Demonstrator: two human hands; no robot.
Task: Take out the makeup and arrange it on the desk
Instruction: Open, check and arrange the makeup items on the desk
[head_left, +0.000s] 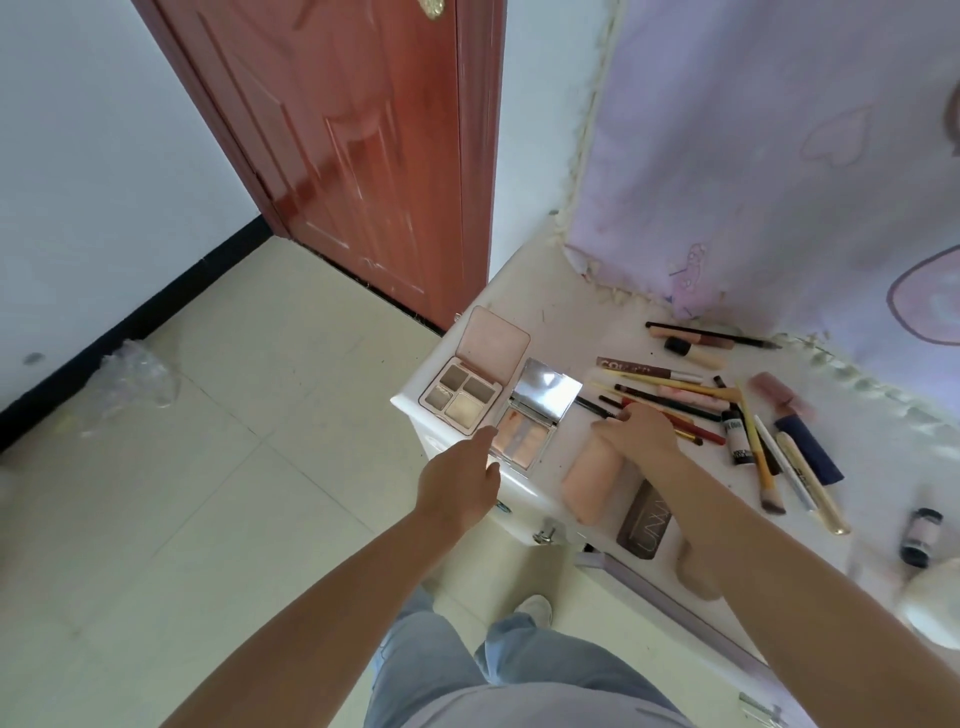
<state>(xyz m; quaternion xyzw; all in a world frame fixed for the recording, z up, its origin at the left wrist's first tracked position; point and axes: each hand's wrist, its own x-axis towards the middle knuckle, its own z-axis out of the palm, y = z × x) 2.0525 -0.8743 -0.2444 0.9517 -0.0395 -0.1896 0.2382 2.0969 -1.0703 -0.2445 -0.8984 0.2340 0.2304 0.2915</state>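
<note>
My left hand (460, 480) reaches flat-fingered to the open mirror palette (524, 439) on the desk (576, 291); my right hand (641, 428) grips the top of a peach pouch (589, 480).

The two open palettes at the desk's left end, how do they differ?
The four-pan palette holds grey and beige shades in four square pans; the mirrored palette holds peach and pink strips. The four-pan palette's lid is matte pink; the mirrored palette's lid reflects light brightly. The four-pan palette lies nearer the desk corner; the left hand reaches to the mirrored palette's near edge. Both lie flat, lids open.
</note>
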